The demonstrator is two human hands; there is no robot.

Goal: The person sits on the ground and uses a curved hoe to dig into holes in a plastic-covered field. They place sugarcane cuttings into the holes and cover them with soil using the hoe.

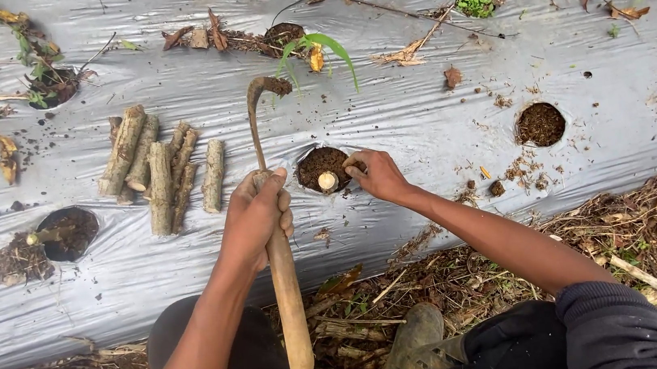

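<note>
My left hand (255, 217) grips the wooden handle of a hooked digging tool (285, 295), whose curved metal head (263, 90) points away from me. My right hand (376, 173) rests at the right rim of a soil-filled hole (318, 163) in the silver plastic mulch sheet (420, 126). A pale cut stem piece (328, 180) stands upright in that hole, just left of my right fingers.
A pile of several cut stem pieces (160, 165) lies on the sheet to the left. Other planting holes show at the left (69, 232), right (540, 123) and far left back (54, 85). Dry litter and my boot (415, 346) lie along the near edge.
</note>
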